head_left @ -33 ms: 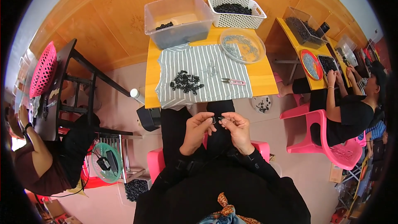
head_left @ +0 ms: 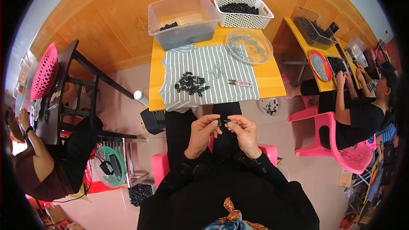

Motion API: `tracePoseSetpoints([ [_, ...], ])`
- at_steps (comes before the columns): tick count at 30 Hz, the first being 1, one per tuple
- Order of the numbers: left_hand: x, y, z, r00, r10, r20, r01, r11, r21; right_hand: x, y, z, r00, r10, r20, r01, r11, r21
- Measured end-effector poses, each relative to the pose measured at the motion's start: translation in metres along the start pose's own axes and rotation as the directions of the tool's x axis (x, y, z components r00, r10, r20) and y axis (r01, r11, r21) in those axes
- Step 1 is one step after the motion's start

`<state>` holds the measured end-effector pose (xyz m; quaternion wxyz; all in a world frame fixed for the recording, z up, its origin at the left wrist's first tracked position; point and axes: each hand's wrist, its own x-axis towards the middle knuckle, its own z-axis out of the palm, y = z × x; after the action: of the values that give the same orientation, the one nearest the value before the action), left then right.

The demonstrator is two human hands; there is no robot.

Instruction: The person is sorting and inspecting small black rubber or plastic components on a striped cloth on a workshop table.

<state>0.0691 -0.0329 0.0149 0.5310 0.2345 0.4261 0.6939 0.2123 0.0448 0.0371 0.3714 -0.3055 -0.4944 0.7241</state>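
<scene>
Above my lap, my left hand (head_left: 202, 135) pinches a small black plastic part (head_left: 220, 122) between thumb and fingertips. My right hand (head_left: 244, 133) is closed in a pinch close beside it, on a tiny dark piece (head_left: 226, 121) whose kind is too small to make out. Beyond my hands, a grey and white striped cloth (head_left: 170, 66) covers much of the yellow table (head_left: 271, 86). On it lie a pile of small black parts (head_left: 190, 84), a little heap of clear bits (head_left: 217, 72) and thread snips (head_left: 239, 83) with a pink handle.
At the table's back stand a translucent bin (head_left: 187, 32), a white basket (head_left: 243, 20) of black parts and a round clear tray (head_left: 265, 57) of small grey pieces. Co-workers sit left and right, one on a pink chair (head_left: 326, 138). A white bottle (head_left: 139, 96) stands left of the table.
</scene>
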Motion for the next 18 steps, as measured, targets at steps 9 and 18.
tracePoseSetpoints([
  [9, -0.0013, 0.0037, 0.0047, 1.000, 0.003, -0.017, -0.004, 0.997, -0.082, -0.0007, 0.0001, -0.0003, 0.988, -0.140, 0.066, 0.148, 0.980, -0.136],
  [18, -0.0025, 0.0030, 0.0036, 1.000, -0.003, 0.009, 0.004, 0.999, -0.052, -0.0013, -0.0005, 0.0029, 0.985, -0.153, 0.078, 0.165, 0.970, -0.179],
])
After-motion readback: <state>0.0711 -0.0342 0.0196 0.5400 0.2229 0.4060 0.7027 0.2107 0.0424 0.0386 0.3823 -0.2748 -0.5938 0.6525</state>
